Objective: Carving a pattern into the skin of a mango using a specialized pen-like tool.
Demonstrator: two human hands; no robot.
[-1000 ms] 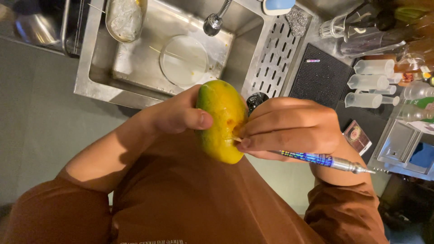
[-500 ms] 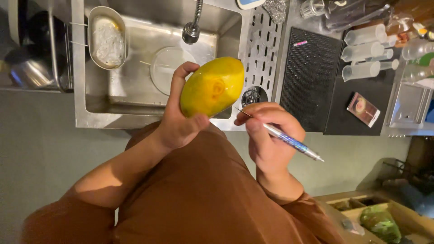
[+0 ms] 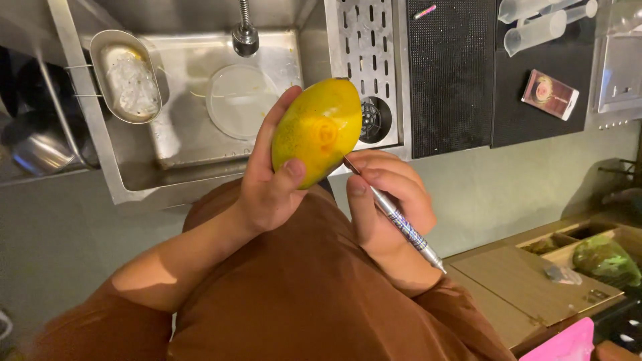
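At the far left, a small steel strainer basket point(image 3: 128, 77) is hung on the rim of the steel sink point(image 3: 200, 140), with a round clear lid point(image 3: 241, 100) lying on the sink floor below the tap point(image 3: 245, 37). Above the sink's front edge, a yellow-green papaya point(image 3: 319, 130) is gripped by the left hand point(image 3: 267, 184): the fingers are wrapped round its far side and the thumb is pressed on its lower near face, so the hand is closed firmly on the fruit. A rose-like swirl is seen cut into the skin facing the camera. Just right of it, a slim metal carving knife point(image 3: 394, 217) is held pen-fashion in the right hand point(image 3: 384, 204), closed tightly round the handle, with the blade tip touching the papaya's lower right edge beside the carved swirl.

For clean carving, it is judged that the fruit should be kept steady against the palm, the blade guided in shallow, short strokes, and the thumb kept clear of the cutting line. The fruit is best turned rather than the wrist.

Further right, a perforated drain plate point(image 3: 364, 60), a black rubber mat point(image 3: 448, 73) and clear measuring cylinders point(image 3: 542, 23) are seen on the counter.
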